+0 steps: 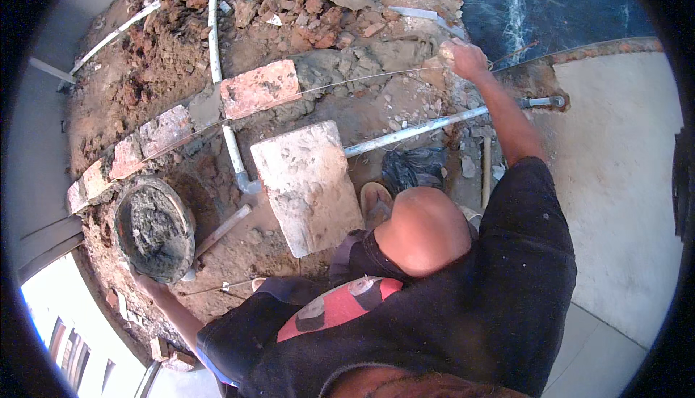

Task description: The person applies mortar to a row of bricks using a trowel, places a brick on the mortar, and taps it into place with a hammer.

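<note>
My right hand (469, 61) is closed at the far right, by the end of a thin string (384, 76). A small pale lump shows at its fingertips; I cannot make out what it is. The string runs left from there, over wet mortar (340, 68) and along a row of bricks. The nearest brick to that mortar is a reddish one (260, 88). At the left, my left hand (148, 286) is at the near edge of a round bucket (190, 217) holding grey mortar (152, 224). Its fingers are mostly hidden against the bucket.
A large pale slab (304, 181) lies in front of my knees. White pipes (420, 128) cross the ground on several sides. A black plastic bag (416, 168) and a wooden handle (486, 170) lie near my foot. Rubble (318, 21) is heaped beyond the bricks, beside a dark blue marbled surface (565, 0).
</note>
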Demonstrator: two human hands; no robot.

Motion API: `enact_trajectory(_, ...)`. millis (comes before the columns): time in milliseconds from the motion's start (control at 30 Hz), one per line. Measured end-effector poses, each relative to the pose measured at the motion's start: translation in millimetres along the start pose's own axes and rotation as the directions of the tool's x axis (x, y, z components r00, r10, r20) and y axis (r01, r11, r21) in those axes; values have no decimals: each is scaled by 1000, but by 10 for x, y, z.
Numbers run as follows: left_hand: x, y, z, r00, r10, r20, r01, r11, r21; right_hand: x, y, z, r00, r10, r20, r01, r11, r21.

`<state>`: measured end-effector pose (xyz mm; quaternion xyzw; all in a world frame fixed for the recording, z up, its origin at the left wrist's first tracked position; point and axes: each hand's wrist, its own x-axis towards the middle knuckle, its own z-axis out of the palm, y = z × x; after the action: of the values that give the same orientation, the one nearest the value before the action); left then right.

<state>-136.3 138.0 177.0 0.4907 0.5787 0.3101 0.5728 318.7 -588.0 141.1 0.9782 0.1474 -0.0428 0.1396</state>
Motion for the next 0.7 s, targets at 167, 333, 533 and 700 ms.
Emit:
enact_trajectory(167,15,42,-45,992,-116,54,120,989,-89,-44,-12,76,973,196,-122,-174,970,169)
enact_trajectory(333,183,-93,-162,1000,2,-25,-3,999,-39,-201,-43,-77,995,68,-75,-57,988,141)
enact_trajectory(533,721,-302,-424,990,18,142,-7,997,-80,-312,-141,81,980,84,178,-80,996,-30)
enact_trajectory(700,790,-308,-526,955,-5,296,67,977,-201,-394,-783,-718,995,89,-51,-78,979,191)
